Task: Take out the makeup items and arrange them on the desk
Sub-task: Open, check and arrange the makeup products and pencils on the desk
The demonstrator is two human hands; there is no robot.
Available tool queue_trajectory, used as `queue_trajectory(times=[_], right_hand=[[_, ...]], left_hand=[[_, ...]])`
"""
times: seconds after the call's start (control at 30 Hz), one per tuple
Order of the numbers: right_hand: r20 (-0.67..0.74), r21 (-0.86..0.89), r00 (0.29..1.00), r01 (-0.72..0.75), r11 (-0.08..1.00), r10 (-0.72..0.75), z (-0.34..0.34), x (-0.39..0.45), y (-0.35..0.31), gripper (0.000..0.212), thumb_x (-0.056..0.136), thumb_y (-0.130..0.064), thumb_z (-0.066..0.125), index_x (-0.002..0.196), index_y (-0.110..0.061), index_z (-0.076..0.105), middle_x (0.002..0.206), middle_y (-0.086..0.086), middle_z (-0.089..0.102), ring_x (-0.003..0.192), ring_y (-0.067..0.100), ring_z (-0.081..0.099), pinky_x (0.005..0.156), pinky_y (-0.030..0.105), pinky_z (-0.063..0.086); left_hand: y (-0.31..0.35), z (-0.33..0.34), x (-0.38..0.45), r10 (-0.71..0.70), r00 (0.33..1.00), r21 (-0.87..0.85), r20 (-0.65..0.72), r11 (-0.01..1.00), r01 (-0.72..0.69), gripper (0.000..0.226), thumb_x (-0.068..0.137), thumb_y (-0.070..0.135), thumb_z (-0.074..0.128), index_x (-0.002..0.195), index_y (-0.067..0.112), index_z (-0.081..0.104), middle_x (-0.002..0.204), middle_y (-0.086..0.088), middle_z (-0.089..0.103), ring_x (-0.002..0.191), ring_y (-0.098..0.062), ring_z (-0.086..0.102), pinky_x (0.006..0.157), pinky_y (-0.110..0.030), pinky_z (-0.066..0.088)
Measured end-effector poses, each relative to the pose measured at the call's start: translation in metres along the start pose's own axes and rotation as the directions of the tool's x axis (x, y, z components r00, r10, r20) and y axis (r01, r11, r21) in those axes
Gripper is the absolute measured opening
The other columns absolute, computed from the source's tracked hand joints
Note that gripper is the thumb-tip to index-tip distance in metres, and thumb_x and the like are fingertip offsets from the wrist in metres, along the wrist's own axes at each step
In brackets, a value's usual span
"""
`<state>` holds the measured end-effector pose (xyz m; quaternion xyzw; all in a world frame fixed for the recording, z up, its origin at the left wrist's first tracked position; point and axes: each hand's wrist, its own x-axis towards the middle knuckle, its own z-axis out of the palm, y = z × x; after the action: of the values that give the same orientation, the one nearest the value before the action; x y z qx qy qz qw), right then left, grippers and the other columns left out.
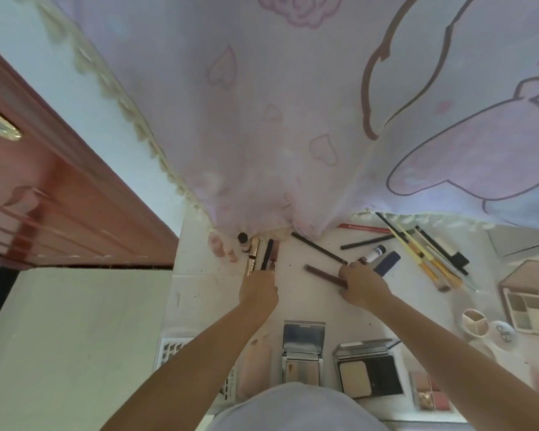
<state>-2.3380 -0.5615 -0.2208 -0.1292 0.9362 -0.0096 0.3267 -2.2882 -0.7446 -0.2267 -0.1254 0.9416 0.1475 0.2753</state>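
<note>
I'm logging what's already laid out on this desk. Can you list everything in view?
Curtain: one, pale pink, hanging over the desk's far edge.
Door: one, reddish wood, left.
Desk: one, white.
Tubes: several, gold and black, far left, at the left hand.
Pencils: several, dark, centre.
Brushes: several, yellow-handled, right.
Compacts: two, silver, open, near edge.
Palette: one, beige, open, right.
Left hand: on the tubes.
Right hand: holding a brown pencil.
</note>
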Motion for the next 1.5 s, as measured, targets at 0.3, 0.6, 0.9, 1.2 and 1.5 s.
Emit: queue_trajectory(times=[0.3,0.6,0.9,1.2,1.5], right_hand=[[0.008,-0.005,1.000,0.027,1.000,-0.026,0.000,-0.001,0.002,0.025,0.090,-0.009,0.042,0.114,-0.007,0.050,0.117,0.010,0.049,0.105,0.025,0.052,0.082,0.031,0.047],[-0.044,0.188,0.977,0.213,0.959,-0.208,-0.040,-0.014,-0.006,0.020,0.094,-0.016,0.043,0.109,-0.007,0.053,0.097,0.002,0.043,0.087,0.015,0.042,0.079,0.023,0.036],[-0.235,0.228,0.919,0.368,0.901,-0.316,-0.153,-0.084,-0.012,0.015,0.094,-0.017,0.044,0.103,-0.015,0.056,0.083,-0.006,0.050,0.076,0.009,0.050,0.069,0.017,0.037],[-0.574,0.799,0.810,0.523,0.295,0.120,-0.266,-0.140,-0.022,0.030,0.093,-0.006,0.033,0.066,-0.013,0.044,0.029,-0.010,0.029,0.024,0.003,0.019,0.031,0.008,0.015],[-0.722,0.686,0.657,0.644,0.338,0.214,-0.366,-0.192,-0.038,0.036,0.094,-0.030,0.043,0.062,-0.015,0.037,0.055,0.004,0.034,0.022,0.005,0.024,0.034,0.009,0.018]], left_hand=[[0.000,-0.002,-0.001,0.041,0.999,0.156,-0.007,0.987,-0.039,0.033,0.098,0.030,0.038,0.117,0.007,0.053,0.116,-0.010,0.060,0.106,-0.025,0.058,0.080,-0.031,0.047],[0.018,-0.027,-0.013,0.487,0.869,0.347,-0.091,0.833,-0.430,0.052,0.095,0.035,0.042,0.138,0.008,0.031,0.139,-0.010,0.038,0.128,-0.023,0.037,0.100,-0.032,0.038],[0.038,-0.110,-0.017,0.730,0.083,0.639,-0.678,0.642,-0.424,0.013,0.080,0.026,0.046,0.083,0.014,0.042,0.070,-0.005,0.062,0.076,-0.018,0.037,0.069,-0.025,0.035],[0.084,-0.260,-0.079,0.710,0.145,0.628,-0.689,0.684,-0.371,0.057,0.100,0.037,0.010,0.087,0.007,0.058,0.064,-0.004,0.055,0.051,-0.021,0.053,0.044,-0.024,0.038],[0.121,-0.379,-0.127,0.722,0.102,0.685,-0.684,0.684,-0.249,0.037,0.098,0.033,0.034,0.119,0.005,0.045,0.106,-0.010,0.057,0.094,-0.028,0.055,0.071,-0.035,0.041]])
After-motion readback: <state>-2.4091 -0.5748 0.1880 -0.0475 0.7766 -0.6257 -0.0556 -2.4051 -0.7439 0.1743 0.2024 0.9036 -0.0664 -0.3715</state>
